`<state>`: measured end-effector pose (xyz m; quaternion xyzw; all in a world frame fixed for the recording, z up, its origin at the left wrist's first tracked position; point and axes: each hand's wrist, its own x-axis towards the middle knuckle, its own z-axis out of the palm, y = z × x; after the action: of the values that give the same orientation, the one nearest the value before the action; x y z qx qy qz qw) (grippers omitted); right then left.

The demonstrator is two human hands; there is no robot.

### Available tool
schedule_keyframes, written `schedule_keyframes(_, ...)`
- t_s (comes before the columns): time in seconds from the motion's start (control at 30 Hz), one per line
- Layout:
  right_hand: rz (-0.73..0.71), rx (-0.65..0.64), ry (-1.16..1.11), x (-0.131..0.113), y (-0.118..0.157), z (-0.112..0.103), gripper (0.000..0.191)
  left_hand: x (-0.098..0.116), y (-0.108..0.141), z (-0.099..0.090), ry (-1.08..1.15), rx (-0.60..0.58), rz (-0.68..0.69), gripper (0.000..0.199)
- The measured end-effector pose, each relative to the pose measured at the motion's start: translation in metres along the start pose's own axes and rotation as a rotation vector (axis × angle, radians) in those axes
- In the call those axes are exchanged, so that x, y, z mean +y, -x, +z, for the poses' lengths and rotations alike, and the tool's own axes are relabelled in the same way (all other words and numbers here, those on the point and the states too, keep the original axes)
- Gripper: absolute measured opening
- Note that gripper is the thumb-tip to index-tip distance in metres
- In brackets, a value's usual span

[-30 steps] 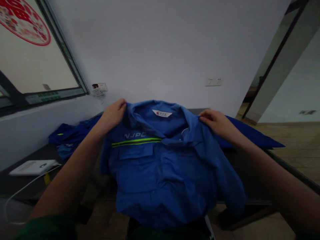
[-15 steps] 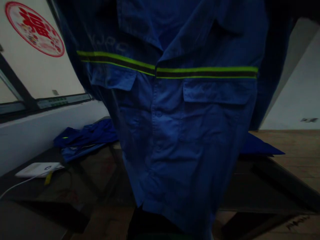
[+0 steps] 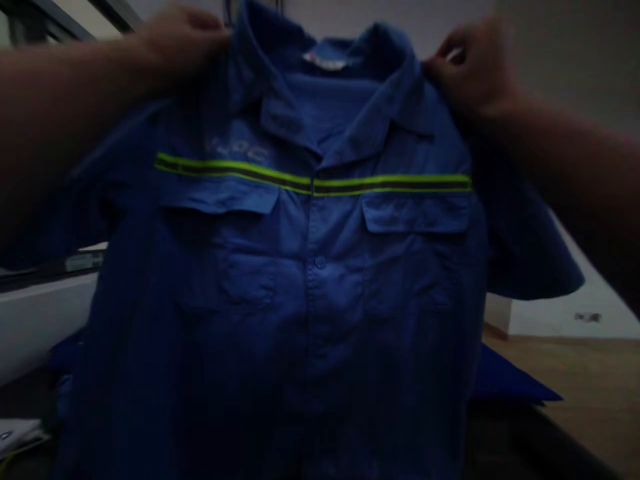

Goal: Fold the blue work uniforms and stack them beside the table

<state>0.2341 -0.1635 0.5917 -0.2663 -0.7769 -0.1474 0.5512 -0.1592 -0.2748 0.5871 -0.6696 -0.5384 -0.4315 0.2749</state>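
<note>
A blue short-sleeved work shirt (image 3: 340,280) hangs upright in front of me, its front and collar facing me. Yellow-green and dark stripes cross its chest above two flap pockets, and faint lettering shows over one of them. My left hand (image 3: 183,40) is closed on the shoulder beside the collar at the upper left. At the other shoulder my right hand (image 3: 475,67) pinches the cloth between thumb and fingers. A pale label shows inside the neck. The lower hem is lost in the dark.
Behind the shirt is a dark table (image 3: 545,440), with a flat blue piece (image 3: 515,380) on its right side. At the lower left lie a white object (image 3: 17,433) and some blue cloth (image 3: 65,353). A window ledge runs along the left wall.
The view has tilted upward, so both hands and the shirt's collar now show. The chest stripe sits lower in the picture. Both hands hold the shirt by its shoulders.
</note>
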Motion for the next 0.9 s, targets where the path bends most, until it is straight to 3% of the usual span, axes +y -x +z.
schedule_keyframes(0.07,-0.018,0.107,0.227,-0.023,0.010,0.006,0.046,0.019,-0.012,-0.013,0.031,0.039,-0.038,0.042)
schedule_keyframes(0.17,-0.046,-0.033,0.210,-0.031,0.015,0.003,0.039,0.034,-0.018,-0.020,0.056,0.033,-0.053,0.027)
schedule_keyframes(0.27,-0.101,-0.089,0.117,-0.019,0.012,-0.002,0.036,0.030,-0.017,-0.020,0.079,0.036,0.020,0.020)
schedule_keyframes(0.37,-0.115,0.054,0.098,-0.014,0.007,0.005,0.034,0.023,-0.013,-0.020,0.098,0.144,0.107,0.019)
schedule_keyframes(0.5,-0.099,0.338,0.189,-0.035,0.004,0.020,0.029,0.031,-0.011,-0.019,0.073,0.434,0.173,0.018)
schedule_keyframes(0.53,-0.099,0.326,0.230,-0.041,0.004,0.021,0.027,0.035,-0.012,-0.018,0.020,0.447,0.192,0.016)
schedule_keyframes(0.6,-0.094,0.187,0.323,-0.048,0.007,0.020,0.024,0.042,-0.011,-0.016,-0.124,0.436,0.235,0.012)
schedule_keyframes(0.67,-0.064,0.076,0.394,-0.048,0.013,0.013,0.024,0.045,-0.008,-0.014,-0.238,0.515,0.255,0.014)
schedule_keyframes(0.77,-0.028,0.191,0.449,-0.041,0.026,0.000,0.037,0.041,0.000,-0.012,-0.299,0.659,0.214,0.017)
schedule_keyframes(0.83,-0.046,0.207,0.521,-0.040,0.032,-0.007,0.040,0.034,0.004,-0.012,-0.335,0.611,0.207,0.020)
schedule_keyframes(0.9,-0.087,0.131,0.621,-0.042,0.035,-0.012,0.038,0.029,0.005,-0.015,-0.372,0.593,0.242,0.027)
